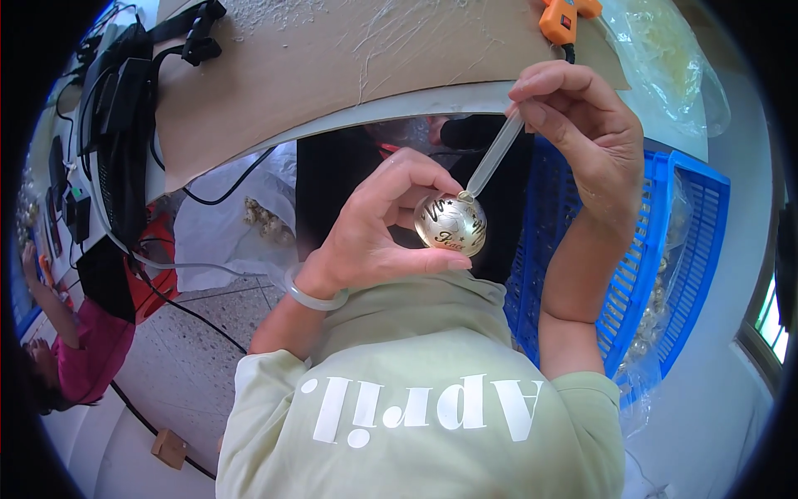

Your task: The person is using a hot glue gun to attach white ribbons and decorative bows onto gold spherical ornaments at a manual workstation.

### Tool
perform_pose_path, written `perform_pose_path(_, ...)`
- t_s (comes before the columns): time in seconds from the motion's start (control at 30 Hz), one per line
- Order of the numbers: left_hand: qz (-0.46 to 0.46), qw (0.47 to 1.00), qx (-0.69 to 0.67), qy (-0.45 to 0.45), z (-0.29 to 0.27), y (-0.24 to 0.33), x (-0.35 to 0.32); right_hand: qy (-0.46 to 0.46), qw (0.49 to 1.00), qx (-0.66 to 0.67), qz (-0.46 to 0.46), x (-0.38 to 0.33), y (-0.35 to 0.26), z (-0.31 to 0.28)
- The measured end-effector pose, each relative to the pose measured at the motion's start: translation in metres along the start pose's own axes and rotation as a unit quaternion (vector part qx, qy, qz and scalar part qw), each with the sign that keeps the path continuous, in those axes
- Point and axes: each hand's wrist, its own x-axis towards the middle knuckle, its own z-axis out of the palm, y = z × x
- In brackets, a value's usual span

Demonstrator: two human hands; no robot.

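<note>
My left hand (362, 229) is curled around a shiny gold Christmas ball (450, 226) with dark decoration on it, thumb below and fingers above. From the small cap at the ball's top a translucent whitish strip (496, 156) slants up to the right. Its upper end is pinched between the thumb and fingers of my right hand (590, 137), so the strip spans the space between both hands. Whether it is a ribbon loop or a single stiff band, I cannot tell. Both hands are held in front of my body, near the table's edge.
Stringy glue threads lie on a cardboard sheet (332, 79) across the table. An orange glue gun (561, 25) and a clear plastic bag (665, 66) are at the far right. A blue crate (706, 216) stands right. Cables and a person in pink (98, 349) are left.
</note>
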Motion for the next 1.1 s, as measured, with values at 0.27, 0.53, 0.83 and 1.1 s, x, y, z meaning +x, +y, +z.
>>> perform_pose_path(0.27,0.031,0.999,0.033,-0.008,0.001,0.007,0.001,0.049,0.994,-0.09,0.027,0.002,0.008,0.016)
perform_pose_path(0.53,0.148,0.987,0.053,0.021,0.007,0.015,0.005,0.021,0.986,-0.164,0.023,-0.008,0.019,0.036)
perform_pose_path(0.83,0.169,0.971,0.136,0.097,-0.002,0.02,0.002,0.293,0.802,-0.518,0.053,0.044,0.008,-0.024)
perform_pose_path(1.1,0.168,0.965,0.124,0.161,-0.013,0.014,0.007,0.311,0.852,-0.418,0.052,0.076,0.043,-0.069)
